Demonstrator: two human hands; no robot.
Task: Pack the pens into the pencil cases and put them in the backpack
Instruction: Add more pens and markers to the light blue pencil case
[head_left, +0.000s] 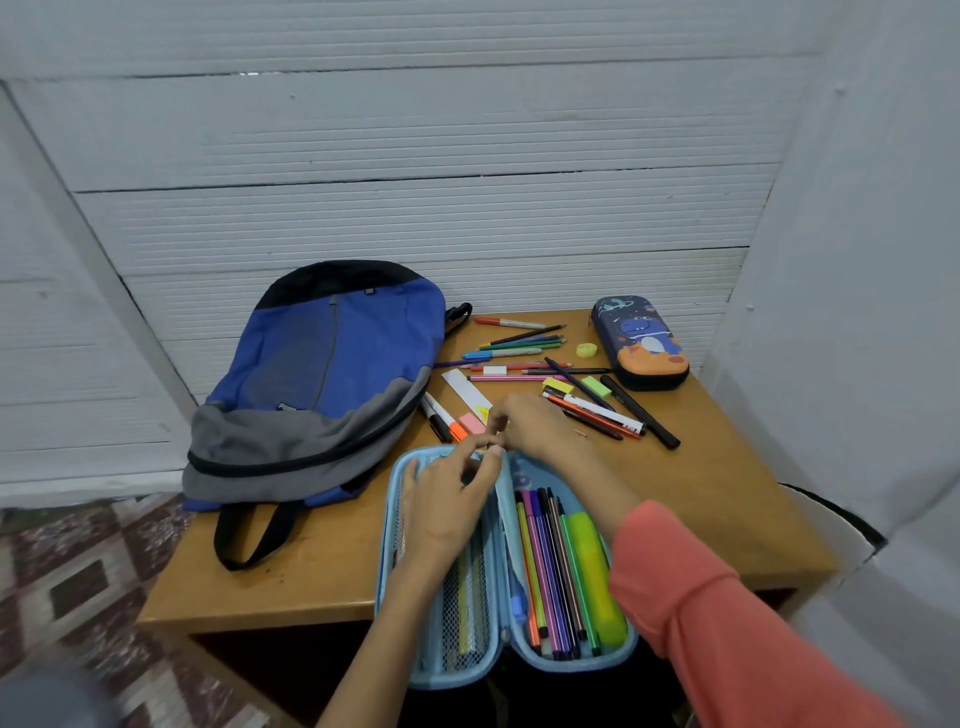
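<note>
Altogether lie one backpack (332, 364), one open case (571, 669), one closed case (641, 340).

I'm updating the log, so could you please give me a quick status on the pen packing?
Left hand, right hand meeting at open blue case's far end, grip unclear. Case part filled; loose pens left on table. Backpack looks zipped.

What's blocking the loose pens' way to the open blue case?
Nothing visible does. The loose pens lie just beyond the open blue case; only the left hand and right hand are at its far end.
</note>
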